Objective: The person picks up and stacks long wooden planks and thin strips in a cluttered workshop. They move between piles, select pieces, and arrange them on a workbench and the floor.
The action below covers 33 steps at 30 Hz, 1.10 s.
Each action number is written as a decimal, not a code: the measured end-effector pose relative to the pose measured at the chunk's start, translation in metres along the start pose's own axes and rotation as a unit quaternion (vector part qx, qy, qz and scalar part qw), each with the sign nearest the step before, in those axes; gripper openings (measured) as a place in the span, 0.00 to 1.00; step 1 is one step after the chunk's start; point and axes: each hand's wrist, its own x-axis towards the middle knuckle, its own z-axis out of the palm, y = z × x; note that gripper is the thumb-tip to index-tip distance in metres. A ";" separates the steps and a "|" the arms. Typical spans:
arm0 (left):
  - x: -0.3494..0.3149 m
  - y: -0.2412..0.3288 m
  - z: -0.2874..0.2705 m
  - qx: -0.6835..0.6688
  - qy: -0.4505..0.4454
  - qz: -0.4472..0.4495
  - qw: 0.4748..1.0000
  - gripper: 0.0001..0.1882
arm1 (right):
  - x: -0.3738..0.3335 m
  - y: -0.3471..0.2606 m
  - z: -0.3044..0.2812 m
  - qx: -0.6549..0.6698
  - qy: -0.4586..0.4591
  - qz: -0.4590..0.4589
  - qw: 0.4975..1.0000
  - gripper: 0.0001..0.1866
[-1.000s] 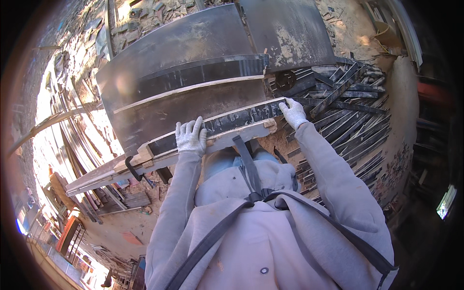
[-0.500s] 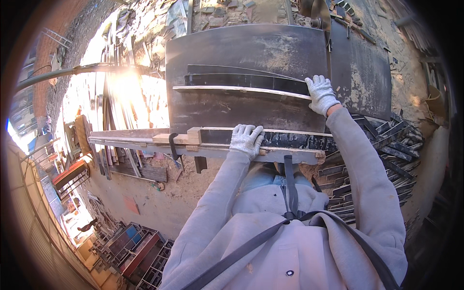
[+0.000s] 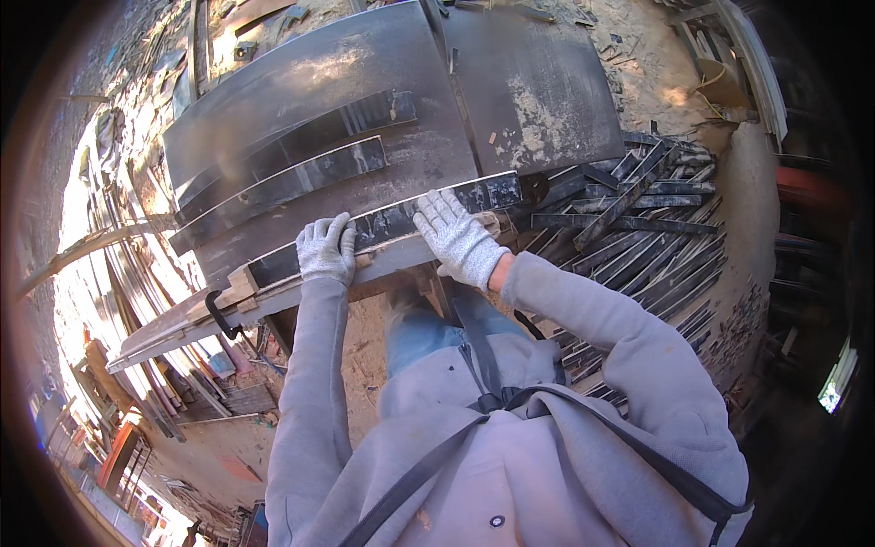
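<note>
A long black-faced board strip (image 3: 492, 193) with a pale edge lies along the near edge of the dark table, against a wooden guide rail. My left hand (image 3: 326, 251), in a pale knit glove, is closed over this strip, its fingers bent across it. Further right, my right hand (image 3: 460, 242), gloved alike, rests on the strip and the rail with fingers stretched out. Beyond them, two more dark strips lie on the table: a nearer strip (image 3: 301, 182) and a farther strip (image 3: 369, 116). A wooden block (image 3: 241, 284) sits on the rail left of my left hand.
The dark tabletop (image 3: 410, 55) has a dusty right-hand panel (image 3: 547, 91). At right, a heap of black strips (image 3: 629, 219) covers the ground. A black clamp (image 3: 219, 314) grips the rail's left part. Long scrap strips (image 3: 118, 264) lie at far left.
My right hand has left the far strips and come down onto the near strip, close to my left hand. The view has turned, and the far strips now lie apart on the table.
</note>
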 end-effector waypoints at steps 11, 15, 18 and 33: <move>0.019 0.022 -0.015 0.030 0.030 0.003 0.999 0.14 | 0.017 0.005 0.050 -0.136 0.125 0.093 0.978 0.27; 0.017 0.021 -0.009 0.040 0.046 0.004 0.998 0.14 | 0.017 0.001 0.053 -0.141 0.162 0.108 0.971 0.27; 0.014 0.017 -0.004 0.039 0.058 0.004 0.998 0.14 | 0.016 -0.001 0.052 -0.147 0.175 0.108 0.967 0.26; 0.024 0.030 0.005 0.021 0.079 0.043 0.996 0.15 | 0.010 -0.004 0.055 -0.161 0.198 0.180 0.950 0.26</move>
